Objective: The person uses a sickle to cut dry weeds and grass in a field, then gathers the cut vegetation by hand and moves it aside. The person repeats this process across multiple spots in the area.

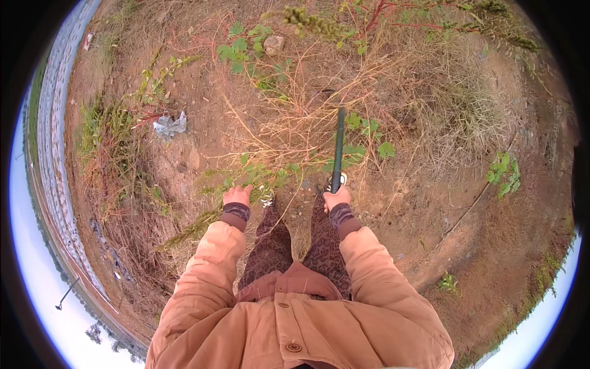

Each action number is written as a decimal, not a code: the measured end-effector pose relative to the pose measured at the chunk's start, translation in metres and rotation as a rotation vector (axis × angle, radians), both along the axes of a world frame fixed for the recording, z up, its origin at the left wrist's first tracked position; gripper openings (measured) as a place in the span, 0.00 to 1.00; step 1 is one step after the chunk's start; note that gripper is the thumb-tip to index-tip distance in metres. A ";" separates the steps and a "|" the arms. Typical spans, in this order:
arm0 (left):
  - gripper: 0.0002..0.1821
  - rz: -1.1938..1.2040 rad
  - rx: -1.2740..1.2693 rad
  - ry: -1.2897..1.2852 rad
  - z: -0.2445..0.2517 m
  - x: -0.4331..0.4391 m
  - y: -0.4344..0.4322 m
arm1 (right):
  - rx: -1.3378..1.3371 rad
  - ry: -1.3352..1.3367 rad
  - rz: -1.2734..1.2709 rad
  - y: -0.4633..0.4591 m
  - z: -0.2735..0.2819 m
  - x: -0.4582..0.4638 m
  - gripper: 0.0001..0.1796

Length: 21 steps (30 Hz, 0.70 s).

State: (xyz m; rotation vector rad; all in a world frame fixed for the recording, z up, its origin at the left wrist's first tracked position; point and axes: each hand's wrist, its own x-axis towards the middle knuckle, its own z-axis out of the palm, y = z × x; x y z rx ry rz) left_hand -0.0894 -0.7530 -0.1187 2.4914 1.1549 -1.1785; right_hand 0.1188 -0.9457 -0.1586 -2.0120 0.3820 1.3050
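My right hand [336,199] is closed around the lower end of a long dark green tool handle [339,143]. The handle points away from me over the ground, and its far end goes in among dry weed stems [295,120]. A dark curved piece shows faintly there, mostly hidden by stems. My left hand [237,196] hangs over a leafy green weed [267,175], back of the hand up and thumb toward the right. Whether its fingers grip a stem is hidden from above. Both hands are bare below dark patterned cuffs.
My shoes [267,198] stand on brown soil just below the weeds. A stone [274,45] lies farther ahead beside green leaves. To the left are a torn grey plastic scrap [169,124] and rows of pale sheeting [55,115]. Dry grass [461,115] grows thick at right.
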 end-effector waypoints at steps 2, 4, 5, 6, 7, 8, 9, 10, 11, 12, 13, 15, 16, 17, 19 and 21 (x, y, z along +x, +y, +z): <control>0.22 -0.034 0.033 -0.020 -0.002 -0.002 0.000 | -0.041 -0.192 -0.092 0.005 -0.013 0.047 0.13; 0.21 -0.046 0.058 -0.075 -0.005 -0.006 -0.003 | -0.064 -0.444 -0.236 0.016 -0.019 0.096 0.12; 0.22 -0.017 0.078 -0.105 -0.005 -0.008 -0.005 | -0.042 -0.458 -0.303 0.022 -0.020 0.123 0.13; 0.22 -0.007 0.076 -0.115 -0.006 -0.009 -0.005 | -0.094 -0.518 -0.348 0.031 -0.022 0.148 0.12; 0.23 -0.021 0.085 -0.092 -0.006 -0.010 -0.006 | -0.115 -0.563 -0.403 0.041 -0.025 0.168 0.11; 0.23 0.012 0.058 -0.110 -0.006 -0.011 -0.007 | -0.157 -0.530 -0.409 0.052 -0.027 0.190 0.12; 0.24 0.020 0.042 -0.091 -0.006 -0.012 -0.009 | -0.187 -0.517 -0.416 0.063 -0.030 0.199 0.13; 0.25 0.003 0.040 -0.073 -0.005 -0.012 -0.010 | -0.212 -0.431 -0.355 0.074 -0.034 0.196 0.12; 0.25 0.038 0.030 -0.062 -0.005 -0.012 -0.011 | -0.219 -0.466 -0.300 0.082 -0.035 0.188 0.12; 0.26 0.049 0.032 -0.054 -0.004 -0.013 -0.013 | -0.063 -0.290 -0.358 0.088 -0.037 0.162 0.13; 0.27 0.043 0.044 -0.051 -0.004 -0.013 -0.015 | -0.039 -0.084 -0.263 0.090 -0.039 0.127 0.18; 0.27 0.093 0.006 -0.053 -0.004 -0.013 -0.019 | 0.067 0.026 -0.257 0.067 -0.032 0.076 0.24; 0.27 0.078 -0.010 -0.019 -0.005 -0.012 -0.019 | 0.080 0.134 -0.264 0.058 -0.031 0.063 0.26; 0.27 0.085 0.004 -0.053 -0.004 -0.012 -0.019 | 0.080 -0.011 -0.215 0.041 -0.032 0.073 0.11; 0.27 0.034 -0.011 -0.033 -0.006 -0.009 -0.019 | 0.304 0.023 -0.220 0.011 -0.040 0.114 0.05; 0.28 0.056 0.005 -0.084 -0.009 -0.006 -0.019 | 0.275 -0.051 -0.177 -0.004 -0.057 0.159 0.10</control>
